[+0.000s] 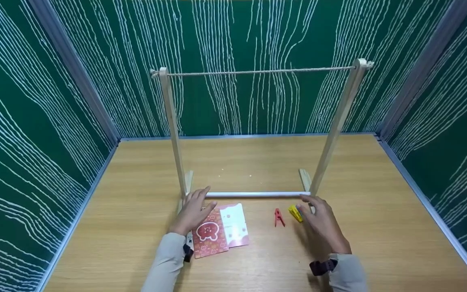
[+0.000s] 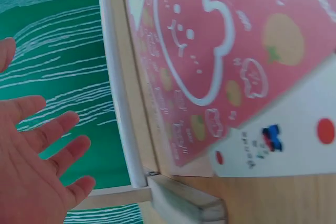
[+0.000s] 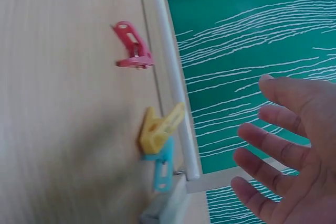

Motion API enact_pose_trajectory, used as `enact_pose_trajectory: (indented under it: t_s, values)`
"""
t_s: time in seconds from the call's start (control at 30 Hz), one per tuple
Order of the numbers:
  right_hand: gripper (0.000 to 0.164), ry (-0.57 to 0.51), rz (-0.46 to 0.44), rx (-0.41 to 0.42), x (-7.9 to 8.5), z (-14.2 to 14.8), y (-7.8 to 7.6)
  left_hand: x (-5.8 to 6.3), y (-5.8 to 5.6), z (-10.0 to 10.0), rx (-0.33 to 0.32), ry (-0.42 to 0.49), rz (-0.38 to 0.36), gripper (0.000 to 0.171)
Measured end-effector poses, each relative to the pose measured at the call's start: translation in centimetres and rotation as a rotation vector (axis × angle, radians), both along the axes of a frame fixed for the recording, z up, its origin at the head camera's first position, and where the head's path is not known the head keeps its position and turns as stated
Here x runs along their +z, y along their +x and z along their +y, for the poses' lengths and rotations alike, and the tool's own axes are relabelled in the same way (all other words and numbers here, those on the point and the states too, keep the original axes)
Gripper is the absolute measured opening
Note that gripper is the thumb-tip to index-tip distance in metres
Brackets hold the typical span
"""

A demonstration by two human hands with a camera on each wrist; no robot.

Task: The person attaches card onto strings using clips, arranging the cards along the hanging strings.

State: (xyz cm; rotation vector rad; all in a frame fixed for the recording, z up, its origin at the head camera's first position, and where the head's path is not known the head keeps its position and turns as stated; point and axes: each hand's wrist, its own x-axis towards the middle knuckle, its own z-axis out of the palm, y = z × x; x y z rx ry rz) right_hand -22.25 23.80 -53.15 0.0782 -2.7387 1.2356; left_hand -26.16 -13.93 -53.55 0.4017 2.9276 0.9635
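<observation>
My left hand (image 1: 192,213) hovers over a pink card (image 1: 207,245) with a white-outlined bear face, fingers spread and holding nothing. Partly under that card lies a white one (image 1: 235,227) with pink spots. Another white card (image 2: 283,142) with red dots peeks out on the pink card's other side, mostly covered. My right hand (image 1: 322,223) is held above the table beside a yellow clothespin (image 1: 295,213), its fingers loosely bent and empty. A blue clothespin (image 3: 164,169) lies against the yellow one in the right wrist view. Left of these rests a red clothespin (image 1: 279,218).
A wooden stand rises behind the hands, with a left post (image 1: 172,129) and a right post (image 1: 337,125). Rope (image 1: 258,72) is strung between their tops; a white rod (image 1: 258,194) joins them low down. Green walls (image 1: 249,105) with white lines enclose the wooden table (image 1: 108,227).
</observation>
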Motion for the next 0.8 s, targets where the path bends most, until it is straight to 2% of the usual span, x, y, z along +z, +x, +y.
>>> enact_pose_trajectory:
  t_s: [0.13, 0.47, 0.63, 0.8]
  values:
    - [0.037, 0.011, -0.014, -0.012, -0.7, -0.5, 0.2, -0.3, 0.1, -0.2, 0.017, 0.017, -0.042, 0.066]
    - [0.032, -0.014, -0.067, 0.002, -2.6, -2.4, 0.5, -1.3, -0.1, -0.6, 0.033, -0.014, -0.109, 0.056]
    - [0.036, -0.049, -0.11, -0.001, -3.6, -3.1, 0.6, -1.8, -0.2, -0.8, 0.02, -0.019, -0.09, 0.053]
    - [0.045, -0.025, -0.132, -0.008, -4.4, -3.4, 0.8, -2.5, -0.3, -1.2, 0.006, -0.019, -0.083, 0.05]
